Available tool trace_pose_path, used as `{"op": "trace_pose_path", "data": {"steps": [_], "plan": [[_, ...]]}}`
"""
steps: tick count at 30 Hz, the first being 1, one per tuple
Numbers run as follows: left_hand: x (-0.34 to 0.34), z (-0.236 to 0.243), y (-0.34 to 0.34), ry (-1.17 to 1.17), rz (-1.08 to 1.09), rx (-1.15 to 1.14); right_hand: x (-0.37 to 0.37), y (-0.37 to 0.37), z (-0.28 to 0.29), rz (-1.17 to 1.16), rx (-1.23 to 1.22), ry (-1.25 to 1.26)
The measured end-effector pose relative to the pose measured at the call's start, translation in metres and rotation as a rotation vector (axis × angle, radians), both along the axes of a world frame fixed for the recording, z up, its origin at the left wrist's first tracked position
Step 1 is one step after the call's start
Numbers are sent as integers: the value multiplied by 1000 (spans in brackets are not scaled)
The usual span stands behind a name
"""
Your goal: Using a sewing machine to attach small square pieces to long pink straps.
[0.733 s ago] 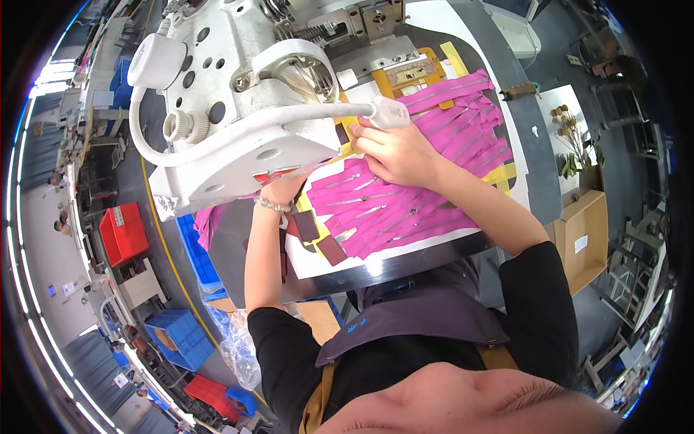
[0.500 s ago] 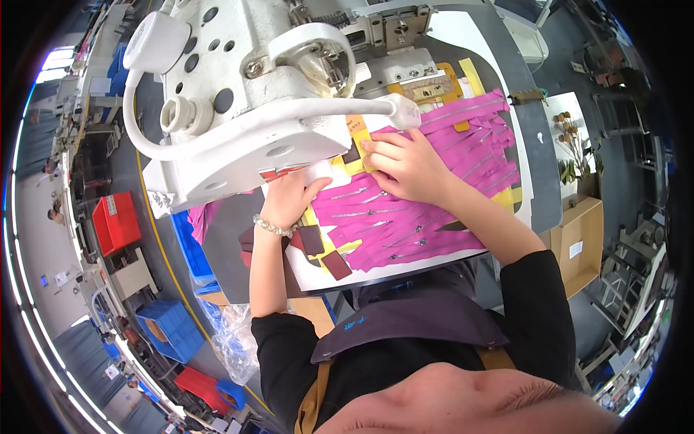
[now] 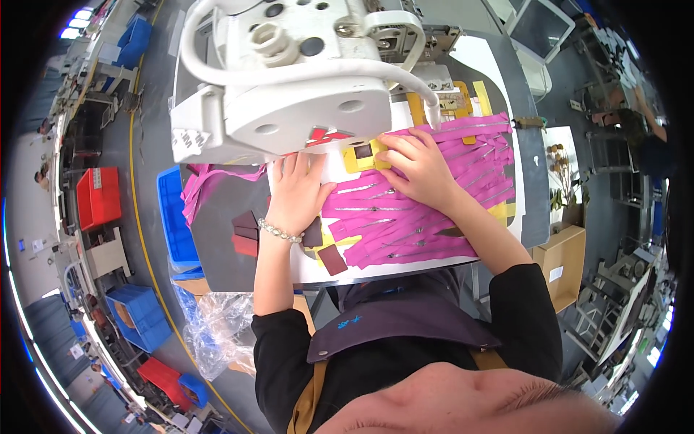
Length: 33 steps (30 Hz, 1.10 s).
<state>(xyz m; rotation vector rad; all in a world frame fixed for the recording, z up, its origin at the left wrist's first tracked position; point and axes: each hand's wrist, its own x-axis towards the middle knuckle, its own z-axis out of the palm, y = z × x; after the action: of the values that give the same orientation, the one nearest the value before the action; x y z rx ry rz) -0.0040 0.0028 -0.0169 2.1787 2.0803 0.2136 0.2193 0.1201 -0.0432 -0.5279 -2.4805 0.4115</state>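
Note:
A big white sewing machine (image 3: 289,101) stands over a white work table (image 3: 405,264). Many magenta zipper strips (image 3: 426,210) lie across the table in front of it. My left hand (image 3: 300,192) rests flat on the table under the machine head, fingers spread, a bead bracelet on the wrist. My right hand (image 3: 416,163) presses down on the magenta strips beside a yellow template (image 3: 361,155) with a dark square opening. Small dark red fabric pieces (image 3: 249,231) lie to the left of my left wrist.
A blue bin (image 3: 173,217) with magenta strips hanging over it stands left of the table. A clear plastic bag (image 3: 217,333) lies below it. A cardboard box (image 3: 560,264) is at the right. Red and blue crates (image 3: 97,199) stand farther left.
The view has tilted so the machine sits higher and more central. My left hand has come up flat beside the template; my right hand stays on the magenta strips.

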Motion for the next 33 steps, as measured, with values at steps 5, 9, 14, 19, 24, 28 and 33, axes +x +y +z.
{"op": "trace_pose_path", "data": {"steps": [5,9,14,19,24,28,33], "plan": [[1,2,-2,-54,-15,74,1,2,8,11,208,-105],[-3,-8,-1,-38,43,133,-5,12,16,-45,77,-63],[-2,-11,1,-8,121,147,-22,49,4,-261,23,33],[-9,-20,1,25,159,273,-26,55,10,-314,10,-21],[-10,-22,3,-16,160,314,-12,46,12,-251,67,-256],[-9,-23,4,-26,130,371,-11,38,12,-210,66,-302],[-11,-29,4,-99,85,407,-20,42,32,-6,-624,-203]]}}
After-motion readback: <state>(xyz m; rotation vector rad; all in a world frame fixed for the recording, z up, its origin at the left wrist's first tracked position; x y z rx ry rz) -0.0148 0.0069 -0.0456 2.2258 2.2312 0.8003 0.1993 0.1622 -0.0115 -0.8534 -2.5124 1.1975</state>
